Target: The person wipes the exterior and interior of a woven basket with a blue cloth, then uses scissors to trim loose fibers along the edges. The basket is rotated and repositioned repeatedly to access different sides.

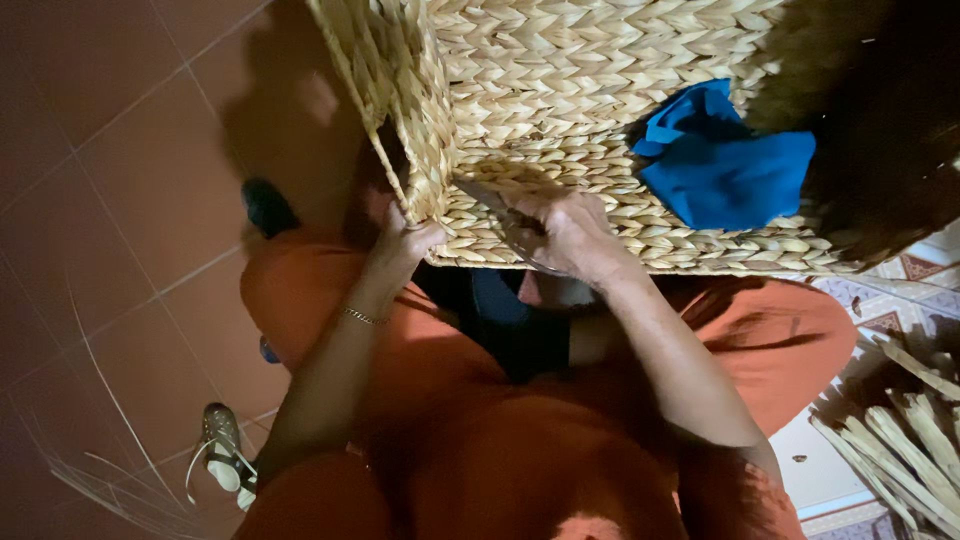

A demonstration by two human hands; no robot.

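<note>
Woven basket (560, 90) fills the far middle of my view, resting against my lap with its near edge toward me. Its walls are thick plaits of pale, straw-coloured fibre in a herringbone pattern, dry and ropy in look. As far as I can judge, the body is largely woven already, and the work in hand is at the corner and near rim, where the plaiting meets; how much remains there I cannot tell.

My left hand (410, 240) has its fingers curled shut around the basket's corner edge, pinching the weave. A thin gold bracelet (365, 318) sits on that wrist. My right hand (570, 235) is closed against the near rim, and a slim metal tool (520, 240) seems to run under it; its shape is partly hidden.

A crumpled blue cloth (725, 165), soft and matte, lies on the basket to the right. I wear orange clothing (500, 450). Loose pale strips of fibre (910, 430) lie in a bundle at the near right on patterned floor tiles. Smooth reddish-brown floor tiles (110, 190) spread to the left, with thin strands (120, 470) scattered near.
</note>
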